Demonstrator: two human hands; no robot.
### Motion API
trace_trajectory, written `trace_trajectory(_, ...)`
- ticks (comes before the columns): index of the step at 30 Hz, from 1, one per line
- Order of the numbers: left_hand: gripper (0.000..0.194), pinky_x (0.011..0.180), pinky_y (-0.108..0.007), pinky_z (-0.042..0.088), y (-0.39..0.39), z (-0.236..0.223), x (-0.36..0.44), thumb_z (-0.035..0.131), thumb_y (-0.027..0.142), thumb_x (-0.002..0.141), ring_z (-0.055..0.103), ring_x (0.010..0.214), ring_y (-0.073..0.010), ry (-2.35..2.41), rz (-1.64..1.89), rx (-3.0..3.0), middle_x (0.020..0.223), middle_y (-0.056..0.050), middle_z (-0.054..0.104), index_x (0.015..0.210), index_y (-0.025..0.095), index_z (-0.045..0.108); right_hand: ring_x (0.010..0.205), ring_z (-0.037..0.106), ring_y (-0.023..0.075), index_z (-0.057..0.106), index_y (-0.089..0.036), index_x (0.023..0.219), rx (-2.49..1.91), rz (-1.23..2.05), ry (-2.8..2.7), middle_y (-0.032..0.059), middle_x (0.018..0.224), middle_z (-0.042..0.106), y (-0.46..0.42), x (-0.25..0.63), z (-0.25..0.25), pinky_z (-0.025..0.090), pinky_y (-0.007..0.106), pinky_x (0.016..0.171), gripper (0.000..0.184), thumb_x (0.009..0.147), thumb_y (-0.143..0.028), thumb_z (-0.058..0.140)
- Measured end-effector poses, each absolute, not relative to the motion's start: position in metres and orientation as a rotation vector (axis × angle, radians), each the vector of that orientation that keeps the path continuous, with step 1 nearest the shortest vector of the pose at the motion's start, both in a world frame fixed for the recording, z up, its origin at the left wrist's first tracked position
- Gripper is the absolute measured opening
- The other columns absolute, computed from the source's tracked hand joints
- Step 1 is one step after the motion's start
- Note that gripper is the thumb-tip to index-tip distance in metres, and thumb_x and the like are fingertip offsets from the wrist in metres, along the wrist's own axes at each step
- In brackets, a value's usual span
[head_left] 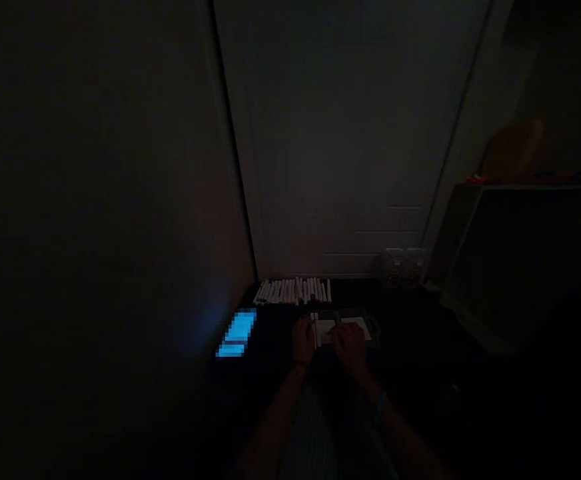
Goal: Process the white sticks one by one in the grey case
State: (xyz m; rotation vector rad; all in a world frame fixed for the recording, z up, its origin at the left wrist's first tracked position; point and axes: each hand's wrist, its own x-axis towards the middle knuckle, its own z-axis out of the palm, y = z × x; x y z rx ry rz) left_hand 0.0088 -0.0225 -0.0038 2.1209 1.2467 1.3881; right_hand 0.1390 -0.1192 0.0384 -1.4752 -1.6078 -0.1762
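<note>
The scene is very dark. My left hand (303, 340) rests at the left edge of a pale sheet or small pad (343, 328) on a dark surface, fingers curled beside one or two white markers (314, 325). My right hand (350, 347) lies over the lower middle of the sheet, fingers bent; what it holds, if anything, is lost in the dark. A row of several white markers (294, 291) lies just beyond the sheet, against the wall.
A lit blue screen (238, 333) glows to the left of my hands. Two small clear containers (403, 267) stand at the back right. A pale wall (340, 133) rises behind; a shelf unit (520, 233) stands at right.
</note>
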Motion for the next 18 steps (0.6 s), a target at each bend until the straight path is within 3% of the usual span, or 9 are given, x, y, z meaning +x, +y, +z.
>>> trace_trajectory(10, 0.02, 0.095, -0.039, 0.035, -0.024, -0.003, -0.002, 0.049, 0.025, 0.077, 0.049, 0.106, -0.0202, 1.234, 1.448, 2.027, 0.107, -0.007, 0.057, 0.093, 0.02, 0.059, 0.1, 0.043, 0.0268, 0.059, -0.024, 0.094, -1.641, -0.341, -1.42, 0.007, 0.103, 0.058, -0.131, 0.141, 0.037, 0.022, 0.047, 0.089, 0.022, 0.084, -0.028, 0.04)
trace_trajectory(14, 0.033, 0.09, -0.033, 0.04, -0.011, 0.003, -0.006, 0.045, 0.033, 0.08, 0.05, 0.104, -0.017, 1.224, 1.559, 1.757, 0.113, -0.008, 0.053, 0.11, 0.019, 0.047, 0.104, 0.041, 0.0291, 0.056, -0.029, 0.105, -1.722, -0.338, -1.411, 0.005, 0.112, 0.054, -0.158, 0.159, 0.04, 0.021, 0.048, 0.087, 0.029, 0.081, -0.03, 0.041)
trace_trajectory(18, 0.036, 0.086, -0.03, 0.041, 0.022, 0.038, -0.027, 0.041, 0.033, 0.082, 0.052, 0.097, -0.0147, 1.331, 1.587, 1.76, 0.11, -0.009, 0.052, 0.114, 0.017, 0.039, 0.104, 0.04, 0.0284, 0.058, -0.03, 0.101, -1.844, -0.404, -1.322, 0.0039, 0.112, 0.054, -0.172, 0.197, 0.051, 0.021, 0.049, 0.086, 0.028, 0.079, -0.031, 0.041)
